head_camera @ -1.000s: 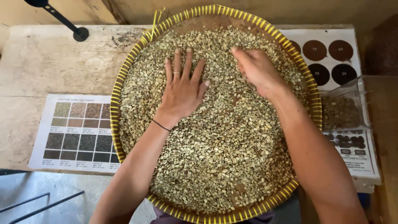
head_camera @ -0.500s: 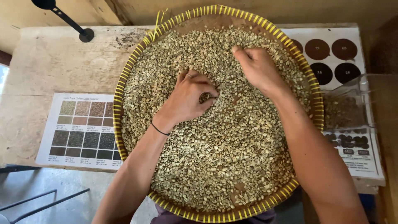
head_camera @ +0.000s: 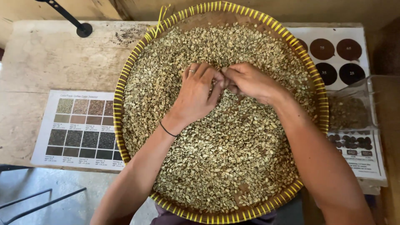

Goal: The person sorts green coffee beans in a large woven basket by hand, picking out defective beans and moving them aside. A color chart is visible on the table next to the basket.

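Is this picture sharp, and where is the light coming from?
Head view: the beans and woven tray are sharp; soft, even daylight, no glare; faint shadow under the left hand and right hand; the top right corner falls dark; the tray rim bulges slightly, a wide-lens effect.

Fingertips of left hand [head_camera: 196,93] and right hand [head_camera: 250,81] hidden together, clear container [head_camera: 354,108] partly cut off

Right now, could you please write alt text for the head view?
Two bare hands, left hand and right hand, meet fingertip to fingertip over pale green beans filling a round woven tray on a wooden table. Printed colour charts lie beside it.
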